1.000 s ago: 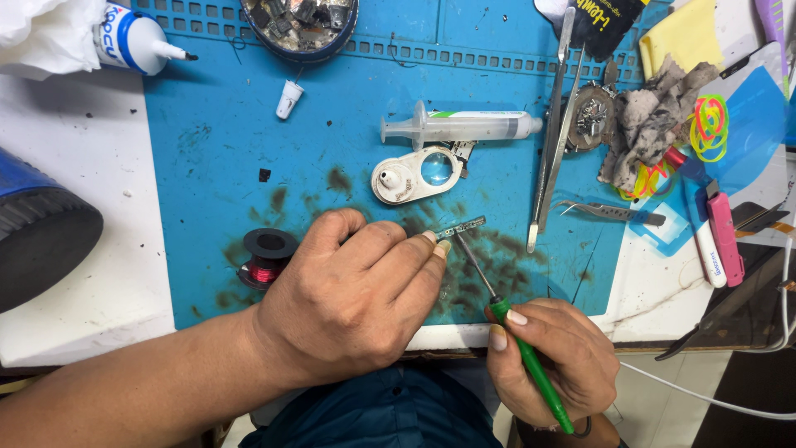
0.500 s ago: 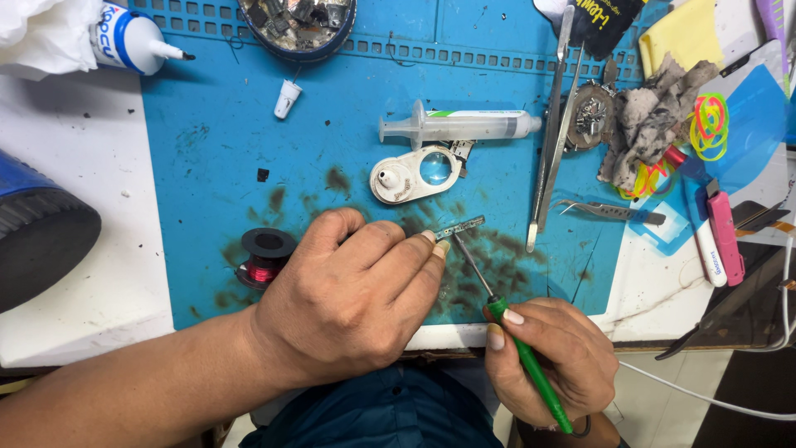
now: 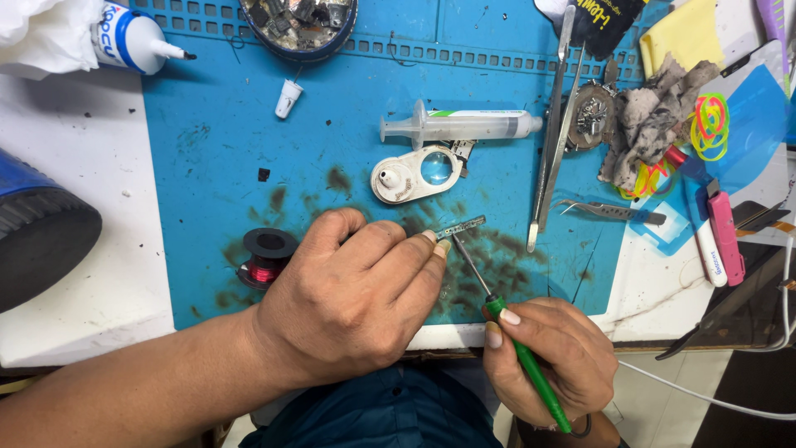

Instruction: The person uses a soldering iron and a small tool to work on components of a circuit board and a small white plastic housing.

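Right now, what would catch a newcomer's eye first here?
The two hands low in the middle: the left hand pinches a small metal strip on the stained blue mat, and the right hand points a green tool at it. Above lie a syringe and a loupe.

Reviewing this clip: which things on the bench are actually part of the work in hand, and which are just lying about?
In use:
left hand pinning the small circuit strip
right hand holding the green-handled tool, tip at the strip
blue mat

Lying about:
syringe
loupe
wire spool
tweezers
rubber bands
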